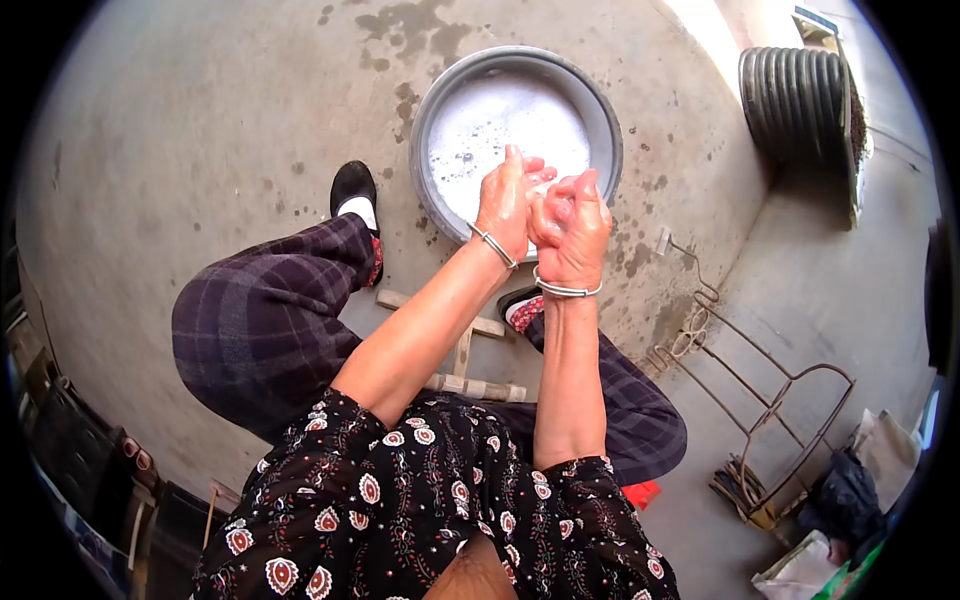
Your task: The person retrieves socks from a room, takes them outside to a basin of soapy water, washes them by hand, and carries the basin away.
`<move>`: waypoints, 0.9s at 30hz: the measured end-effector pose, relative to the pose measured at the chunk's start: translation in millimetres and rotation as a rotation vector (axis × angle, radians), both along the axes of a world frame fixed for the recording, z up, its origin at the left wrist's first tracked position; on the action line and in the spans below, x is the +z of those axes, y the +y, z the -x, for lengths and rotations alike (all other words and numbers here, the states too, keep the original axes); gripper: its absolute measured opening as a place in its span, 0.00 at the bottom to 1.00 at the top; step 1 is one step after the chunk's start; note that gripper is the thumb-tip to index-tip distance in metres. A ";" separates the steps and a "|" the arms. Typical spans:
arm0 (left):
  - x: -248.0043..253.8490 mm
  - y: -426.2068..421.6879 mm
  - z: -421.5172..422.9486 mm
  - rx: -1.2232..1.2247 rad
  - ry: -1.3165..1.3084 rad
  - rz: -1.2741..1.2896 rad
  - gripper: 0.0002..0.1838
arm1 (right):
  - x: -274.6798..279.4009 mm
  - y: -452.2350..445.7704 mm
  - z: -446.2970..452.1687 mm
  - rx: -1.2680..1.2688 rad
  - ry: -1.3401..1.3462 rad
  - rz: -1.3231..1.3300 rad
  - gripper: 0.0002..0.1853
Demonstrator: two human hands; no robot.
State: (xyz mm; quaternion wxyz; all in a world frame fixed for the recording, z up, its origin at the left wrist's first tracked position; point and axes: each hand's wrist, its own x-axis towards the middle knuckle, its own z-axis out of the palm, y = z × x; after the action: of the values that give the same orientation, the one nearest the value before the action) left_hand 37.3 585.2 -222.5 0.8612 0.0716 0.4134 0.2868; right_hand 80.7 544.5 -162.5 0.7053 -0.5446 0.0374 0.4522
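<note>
A round grey basin (419, 165) on the floor holds white, sudsy water (510, 110). Over its near side, my left hand (505, 205) and my right hand (573, 232) are held close together, wet and shiny. The fingers of my left hand curl inward with the thumb pointing up. My right hand's fingers are bent tightly towards the left hand. What lies between the fingers, if anything, is hidden. Each wrist wears a silver bangle, the left bangle (493, 245) and the right bangle (567, 288).
Below my forearms is a low wooden frame (475, 387). A bent metal rack (765, 410) stands at right, near dark and pale bags (848, 495). A black ribbed coil (792, 103) sits at upper right. Wet spots (405, 30) mark the concrete floor.
</note>
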 end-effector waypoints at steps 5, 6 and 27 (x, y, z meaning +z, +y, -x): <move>5.8 0.5 2.0 -0.048 0.010 0.009 0.28 | 0.6 1.4 -2.0 -0.043 -0.038 0.053 0.20; 5.1 -0.7 1.4 -0.069 0.033 -0.008 0.27 | 0.7 1.3 -3.9 -0.050 -0.054 0.072 0.21; 14.9 -7.3 1.4 -0.482 -0.175 -0.096 0.09 | -13.3 -28.2 -34.8 0.180 -0.558 0.077 0.22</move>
State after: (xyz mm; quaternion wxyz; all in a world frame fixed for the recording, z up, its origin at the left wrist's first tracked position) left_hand 35.8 577.9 -207.6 0.9327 0.1840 0.2943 0.0977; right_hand 115.5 516.3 -175.8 0.6242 -0.6756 -0.1891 0.3438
